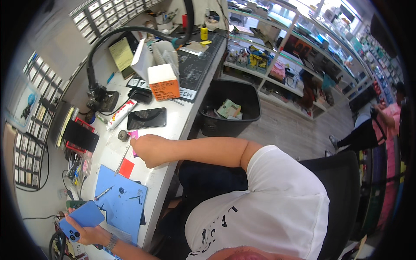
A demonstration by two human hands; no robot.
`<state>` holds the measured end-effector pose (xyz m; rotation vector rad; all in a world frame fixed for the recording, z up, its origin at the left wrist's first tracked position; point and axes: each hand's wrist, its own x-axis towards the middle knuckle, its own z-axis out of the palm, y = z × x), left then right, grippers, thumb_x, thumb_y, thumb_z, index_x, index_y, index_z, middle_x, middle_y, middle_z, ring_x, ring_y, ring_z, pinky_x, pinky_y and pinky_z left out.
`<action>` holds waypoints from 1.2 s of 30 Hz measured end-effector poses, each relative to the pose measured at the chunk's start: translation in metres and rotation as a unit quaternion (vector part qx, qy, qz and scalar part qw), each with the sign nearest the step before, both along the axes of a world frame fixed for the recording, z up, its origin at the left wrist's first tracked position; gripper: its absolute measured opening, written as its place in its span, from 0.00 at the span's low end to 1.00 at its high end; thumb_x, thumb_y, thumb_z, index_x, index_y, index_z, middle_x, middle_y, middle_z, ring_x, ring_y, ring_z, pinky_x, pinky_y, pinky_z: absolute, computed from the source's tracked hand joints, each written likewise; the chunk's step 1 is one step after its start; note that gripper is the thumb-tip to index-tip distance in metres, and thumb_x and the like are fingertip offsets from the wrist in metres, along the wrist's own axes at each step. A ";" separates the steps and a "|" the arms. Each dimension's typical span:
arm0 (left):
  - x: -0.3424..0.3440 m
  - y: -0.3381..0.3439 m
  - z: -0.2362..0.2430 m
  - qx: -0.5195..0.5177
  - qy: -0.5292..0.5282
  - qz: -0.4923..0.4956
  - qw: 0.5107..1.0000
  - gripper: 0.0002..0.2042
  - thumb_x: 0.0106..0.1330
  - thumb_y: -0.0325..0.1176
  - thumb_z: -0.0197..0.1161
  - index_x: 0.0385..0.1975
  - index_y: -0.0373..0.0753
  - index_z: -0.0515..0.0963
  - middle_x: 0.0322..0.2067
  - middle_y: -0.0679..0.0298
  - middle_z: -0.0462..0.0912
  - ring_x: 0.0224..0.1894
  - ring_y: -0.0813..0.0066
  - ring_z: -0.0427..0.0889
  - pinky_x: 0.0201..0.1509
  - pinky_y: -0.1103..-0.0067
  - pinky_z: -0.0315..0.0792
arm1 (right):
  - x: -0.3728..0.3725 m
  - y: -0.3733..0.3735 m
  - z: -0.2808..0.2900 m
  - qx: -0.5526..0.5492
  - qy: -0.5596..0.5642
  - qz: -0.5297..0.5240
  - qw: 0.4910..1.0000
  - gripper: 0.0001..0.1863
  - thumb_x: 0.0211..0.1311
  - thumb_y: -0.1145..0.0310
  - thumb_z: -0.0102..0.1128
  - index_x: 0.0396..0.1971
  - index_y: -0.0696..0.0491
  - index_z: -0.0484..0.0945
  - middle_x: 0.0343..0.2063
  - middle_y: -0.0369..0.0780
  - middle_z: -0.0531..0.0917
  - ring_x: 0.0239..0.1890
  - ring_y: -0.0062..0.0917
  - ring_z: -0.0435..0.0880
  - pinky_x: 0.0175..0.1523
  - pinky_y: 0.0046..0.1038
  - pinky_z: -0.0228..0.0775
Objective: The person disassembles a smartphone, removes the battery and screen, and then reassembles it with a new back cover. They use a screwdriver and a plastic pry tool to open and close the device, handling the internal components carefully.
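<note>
Here, smooth rounded phone (pixel 90 214) in left fingers (pixel 78 225).

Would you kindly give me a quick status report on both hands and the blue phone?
Left hand gripping blue phone, camera side showing. Right hand closed, apparently on thin tool. Loose tool lying on blue mat.

Bright light fills the scene, with windows (pixel 351 8) glaring between one and two o'clock. Fisheye distortion bends the shelves (pixel 284 42); detail softens toward three o'clock, and the rim is black.
</note>
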<state>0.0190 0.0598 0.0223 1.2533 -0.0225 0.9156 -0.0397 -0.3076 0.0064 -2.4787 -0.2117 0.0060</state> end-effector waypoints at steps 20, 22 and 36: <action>-0.097 -0.123 0.040 0.468 -0.255 -0.186 0.825 0.16 0.70 0.19 0.67 0.54 0.26 0.71 0.40 0.35 0.87 0.38 0.45 0.91 0.45 0.59 0.89 | -0.046 0.016 0.027 0.506 0.226 0.032 0.832 0.14 0.68 0.64 0.67 0.33 0.63 0.84 0.26 0.43 0.86 0.28 0.30 0.89 0.35 0.32 0.81; -0.105 -0.133 0.041 0.492 -0.276 -0.306 0.767 0.18 0.70 0.23 0.64 0.58 0.29 0.73 0.46 0.35 0.85 0.45 0.44 0.90 0.47 0.61 0.87 | -0.063 0.023 0.036 0.671 0.381 0.092 0.629 0.15 0.69 0.62 0.68 0.29 0.59 0.84 0.23 0.39 0.85 0.26 0.26 0.87 0.31 0.29 0.80; -0.104 -0.143 0.010 0.618 -0.406 -0.405 0.538 0.31 0.67 0.56 0.67 0.63 0.42 0.73 0.62 0.40 0.76 0.66 0.31 0.74 0.69 0.40 0.67 | -0.078 -0.007 0.016 0.555 0.129 -0.001 0.821 0.05 0.59 0.78 0.72 0.32 0.64 0.85 0.26 0.40 0.87 0.27 0.21 0.82 0.30 0.26 0.72</action>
